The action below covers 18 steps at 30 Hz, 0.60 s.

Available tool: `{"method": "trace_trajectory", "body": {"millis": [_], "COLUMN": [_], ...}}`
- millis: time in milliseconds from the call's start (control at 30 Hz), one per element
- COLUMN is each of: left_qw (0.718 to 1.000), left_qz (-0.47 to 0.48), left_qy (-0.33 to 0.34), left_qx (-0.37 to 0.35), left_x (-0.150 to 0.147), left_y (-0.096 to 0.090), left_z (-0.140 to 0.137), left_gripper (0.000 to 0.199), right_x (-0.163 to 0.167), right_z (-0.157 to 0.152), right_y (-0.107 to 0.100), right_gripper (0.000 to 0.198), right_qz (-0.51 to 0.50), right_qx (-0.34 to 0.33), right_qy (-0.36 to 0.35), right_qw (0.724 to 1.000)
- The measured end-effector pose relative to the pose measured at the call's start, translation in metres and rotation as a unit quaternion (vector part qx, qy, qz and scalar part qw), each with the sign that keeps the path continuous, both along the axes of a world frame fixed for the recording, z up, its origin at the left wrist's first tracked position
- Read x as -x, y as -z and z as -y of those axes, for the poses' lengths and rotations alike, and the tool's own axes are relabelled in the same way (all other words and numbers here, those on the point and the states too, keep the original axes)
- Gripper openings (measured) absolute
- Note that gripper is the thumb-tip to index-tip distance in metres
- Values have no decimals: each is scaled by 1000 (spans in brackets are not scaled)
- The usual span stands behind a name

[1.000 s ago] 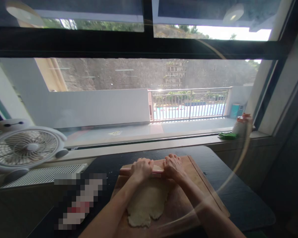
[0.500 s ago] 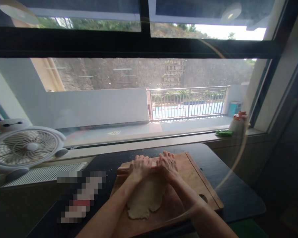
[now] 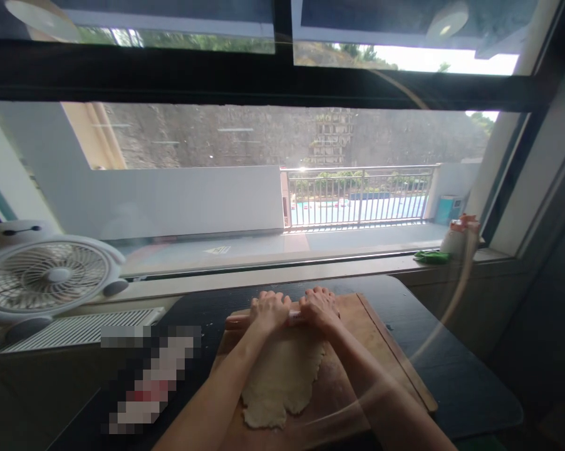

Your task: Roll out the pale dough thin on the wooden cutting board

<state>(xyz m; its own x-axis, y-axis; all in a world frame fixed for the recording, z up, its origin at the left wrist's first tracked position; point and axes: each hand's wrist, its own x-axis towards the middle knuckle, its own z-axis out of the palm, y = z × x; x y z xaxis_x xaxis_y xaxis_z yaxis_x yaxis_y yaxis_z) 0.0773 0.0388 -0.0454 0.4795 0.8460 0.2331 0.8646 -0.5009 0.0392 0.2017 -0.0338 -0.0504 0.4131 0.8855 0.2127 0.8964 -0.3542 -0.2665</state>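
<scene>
My left hand (image 3: pixel 270 311) is closed over a rolling pin (image 3: pixel 236 322), whose bare end sticks out to the left. Close beside it, my right hand (image 3: pixel 319 307) grips the same pin, with a short gap between the two hands. The pin lies across the far end of a flattened sheet of pale dough (image 3: pixel 282 376). Nearer to me, the dough's edge is ragged, with a notch in it. Beneath the dough is a wooden cutting board (image 3: pixel 381 351), partly covered by my forearms.
The board rests on a dark table (image 3: pixel 470 369) by a large window. A white fan (image 3: pixel 57 275) stands at the left. On the sill at the right are a spray bottle (image 3: pixel 458 238) and a green cloth (image 3: pixel 431 257). Something pixelated (image 3: pixel 158 379) lies on the table's left.
Both hands remain on the rolling pin, with my right hand slightly flatter over it. More of the dough's right side shows now. The whole view has shifted a little.
</scene>
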Motion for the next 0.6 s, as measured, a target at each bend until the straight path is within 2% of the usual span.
{"method": "trace_trajectory", "body": {"millis": [167, 267, 367, 433, 600], "left_qw": [996, 990, 989, 993, 1000], "left_qz": [31, 64, 61, 43, -12], "left_qy": [46, 56, 36, 19, -24], "left_qx": [-69, -115, -127, -110, -3], "left_x": [28, 47, 61, 62, 43], "left_y": [5, 10, 12, 9, -2], "left_z": [42, 48, 37, 23, -17], "left_gripper": [41, 42, 45, 47, 51], "right_x": [19, 24, 22, 16, -5], "right_z": [39, 50, 41, 27, -20], "right_y": [0, 0, -2, -3, -1], "right_gripper": [33, 36, 36, 37, 36], "right_qz": [24, 34, 29, 20, -7], "right_qx": [-42, -54, -44, -33, -1], "right_qy": [-14, -16, -12, -7, 21], "right_qw": [999, 998, 999, 999, 1000]}}
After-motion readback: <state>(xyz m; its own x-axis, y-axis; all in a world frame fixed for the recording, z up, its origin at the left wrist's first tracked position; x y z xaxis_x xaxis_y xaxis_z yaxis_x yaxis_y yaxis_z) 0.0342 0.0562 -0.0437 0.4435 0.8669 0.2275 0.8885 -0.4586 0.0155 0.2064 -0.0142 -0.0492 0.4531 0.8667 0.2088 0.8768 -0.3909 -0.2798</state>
